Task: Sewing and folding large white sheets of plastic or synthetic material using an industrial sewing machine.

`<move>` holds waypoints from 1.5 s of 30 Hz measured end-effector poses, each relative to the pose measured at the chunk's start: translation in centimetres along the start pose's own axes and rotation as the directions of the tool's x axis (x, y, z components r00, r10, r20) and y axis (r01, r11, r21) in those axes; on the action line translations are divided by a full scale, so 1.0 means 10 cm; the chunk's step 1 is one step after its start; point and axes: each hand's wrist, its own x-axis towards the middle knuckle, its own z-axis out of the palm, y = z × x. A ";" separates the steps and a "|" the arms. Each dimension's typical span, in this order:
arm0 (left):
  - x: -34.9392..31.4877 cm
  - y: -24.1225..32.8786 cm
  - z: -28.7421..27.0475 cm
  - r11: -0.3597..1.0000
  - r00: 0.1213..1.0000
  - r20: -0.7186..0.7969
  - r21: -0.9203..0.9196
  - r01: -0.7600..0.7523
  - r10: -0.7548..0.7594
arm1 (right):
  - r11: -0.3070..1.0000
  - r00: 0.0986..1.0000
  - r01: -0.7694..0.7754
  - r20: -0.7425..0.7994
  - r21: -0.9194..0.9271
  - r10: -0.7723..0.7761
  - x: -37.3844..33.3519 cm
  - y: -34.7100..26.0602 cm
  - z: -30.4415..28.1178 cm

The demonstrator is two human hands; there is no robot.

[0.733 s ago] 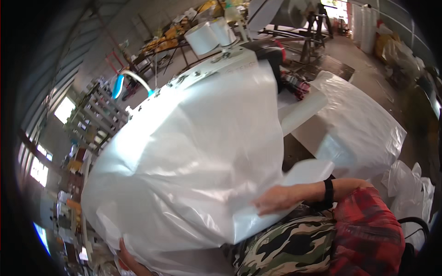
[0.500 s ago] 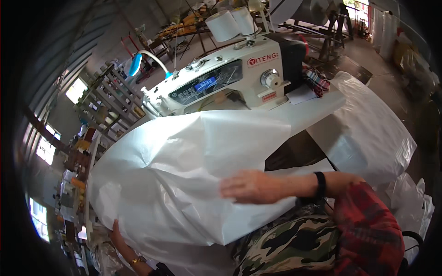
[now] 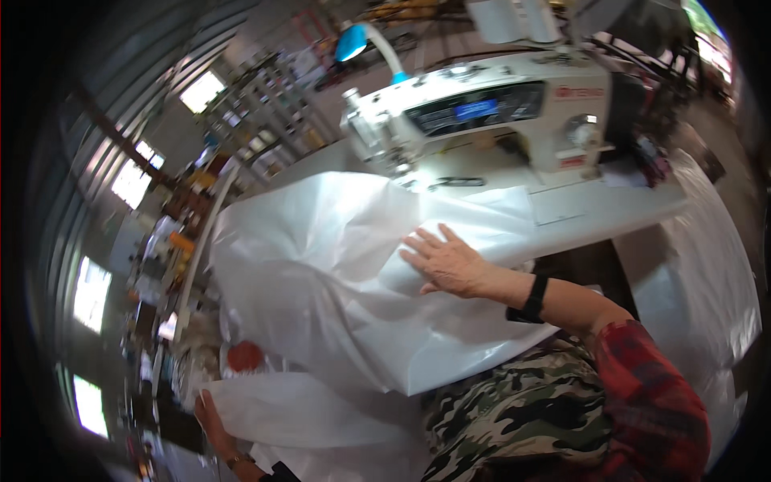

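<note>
A large glossy white plastic sheet (image 3: 321, 265) lies in creased folds over the front of a white sewing machine (image 3: 482, 104) and hangs down toward my lap. My right hand (image 3: 450, 263) rests flat on it with fingers spread, a little in front of the machine bed. Low on the left, my left hand (image 3: 214, 422) grips the edge of a lower white layer (image 3: 313, 406); its fingers are partly hidden by the material. The needle area (image 3: 405, 173) is lit, and the sheet's far edge lies close by it. A slim dark tool (image 3: 459, 181) lies on the bed.
A blue-headed lamp (image 3: 352, 42) bends over the machine's left end. White thread cones (image 3: 514, 20) stand behind it. More white sheeting (image 3: 707, 265) drapes off the right side. Cluttered shelving (image 3: 265, 120) stands at the far left, and a round reddish thing (image 3: 245, 356) is near my left hand.
My right hand has moved up the sheet toward the machine and spread its fingers. The sheet's far edge has come down, baring the machine bed and dark tool. The view has shifted left.
</note>
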 end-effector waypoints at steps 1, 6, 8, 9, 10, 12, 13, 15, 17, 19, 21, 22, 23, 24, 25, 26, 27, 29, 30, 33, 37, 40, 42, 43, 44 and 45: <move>-0.02 0.07 -0.29 0.973 0.993 0.090 0.211 -0.089 0.072 | 0.999 0.999 -0.034 0.009 0.000 0.034 0.06 -0.05 0.00; -0.79 1.01 -0.65 0.762 0.927 0.139 0.534 -0.367 0.349 | 1.000 0.999 -0.010 0.030 -0.005 0.010 0.36 -0.28 0.14; -1.29 1.60 -0.46 0.533 0.825 0.265 0.657 -0.533 0.499 | 1.000 1.000 0.008 0.025 -0.012 -0.007 0.50 -0.43 0.20; -1.52 1.83 -0.26 0.421 0.752 0.337 0.666 -0.616 0.567 | 1.000 0.999 -0.003 0.034 0.009 0.003 0.57 -0.48 0.24; -1.66 1.95 -0.18 0.325 0.630 0.475 0.576 -0.750 0.614 | 0.999 0.999 -0.023 0.040 0.033 0.022 0.63 -0.51 0.26; -1.88 2.02 0.41 0.394 0.475 0.594 0.272 -0.878 0.649 | 0.998 0.999 0.022 0.031 0.058 -0.023 0.75 -0.52 0.36; -2.05 2.02 0.55 0.410 0.361 0.627 0.073 -0.909 0.690 | 0.990 0.995 0.099 0.005 0.105 -0.100 0.80 -0.64 0.33; -1.98 2.13 1.16 0.200 0.049 0.753 -0.111 -0.973 0.656 | 0.977 0.987 0.150 0.038 0.150 -0.157 0.86 -0.51 0.34; -1.88 1.98 1.79 0.219 -0.087 0.738 -0.308 -0.926 0.670 | 0.954 0.971 0.218 0.057 0.206 -0.234 0.83 -0.39 0.36; -1.73 1.78 2.59 0.222 -0.057 0.531 -0.446 -0.867 0.846 | 0.870 0.939 0.344 -0.113 0.353 -0.325 0.76 -0.14 0.39; -1.50 1.58 3.20 0.327 0.045 0.485 -0.516 -0.792 0.874 | 0.723 0.959 0.223 -0.012 0.654 -0.285 0.51 0.02 0.35; -1.43 1.49 3.44 0.401 0.076 0.551 -0.498 -0.768 0.831 | 0.498 0.963 0.041 0.099 0.866 -0.252 0.32 0.10 0.25; -1.38 1.39 3.64 0.399 0.076 0.544 -0.506 -0.764 0.835 | 0.764 0.946 0.026 0.232 0.645 -0.228 0.18 0.16 0.12; -1.33 1.29 3.81 0.511 0.143 0.605 -0.496 -0.702 0.783 | 0.936 0.922 0.037 0.348 0.349 -0.167 0.08 0.20 -0.01; -1.27 1.17 3.94 0.619 0.210 0.665 -0.468 -0.631 0.717 | 0.894 0.958 0.197 0.115 0.402 -0.263 0.03 0.20 -0.15; -1.23 1.03 4.02 0.624 0.227 0.660 -0.459 -0.632 0.716 | 0.832 0.931 0.364 -0.129 0.419 -0.343 0.02 0.19 -0.23; -1.20 0.91 4.13 0.732 0.320 0.692 -0.446 -0.515 0.647 | 0.829 0.927 0.373 -0.127 0.416 -0.353 -0.03 0.26 -0.25; -1.16 0.83 4.20 0.822 0.403 0.723 -0.426 -0.379 0.561 | 0.780 0.992 -0.032 -0.072 0.625 0.099 -0.11 0.46 -0.17; -1.16 0.85 4.19 0.843 0.430 0.726 -0.440 -0.309 0.537 | 0.780 0.993 -0.035 -0.070 0.624 0.100 -0.09 0.48 -0.17; -1.19 0.88 4.18 0.860 0.464 0.725 -0.454 -0.234 0.509 | 0.980 0.977 -0.088 -0.176 0.177 0.120 0.08 0.49 -0.12; -1.18 0.86 4.17 0.872 0.457 0.745 -0.452 -0.189 0.486 | 0.988 0.967 -0.155 -0.209 -0.026 0.146 0.42 0.48 0.15; -1.21 0.90 4.16 0.874 0.464 0.745 -0.451 -0.180 0.480 | 0.977 0.939 -0.210 -0.272 0.024 0.209 0.59 0.55 0.30; -1.24 0.90 4.15 0.870 0.459 0.742 -0.453 -0.194 0.489 | 0.974 0.933 -0.225 -0.284 0.013 0.220 0.61 0.57 0.30; -1.24 0.90 4.15 0.866 0.453 0.740 -0.454 -0.208 0.497 | 0.977 0.933 -0.207 -0.294 0.042 0.210 0.61 0.55 0.25; -1.24 0.90 4.16 0.863 0.447 0.739 -0.462 -0.207 0.503 | 0.979 0.931 -0.193 -0.303 0.068 0.205 0.59 0.54 0.21; -1.25 0.88 4.17 0.844 0.451 0.714 -0.479 -0.243 0.535 | 0.977 0.929 -0.205 -0.304 0.058 0.213 0.57 0.53 0.18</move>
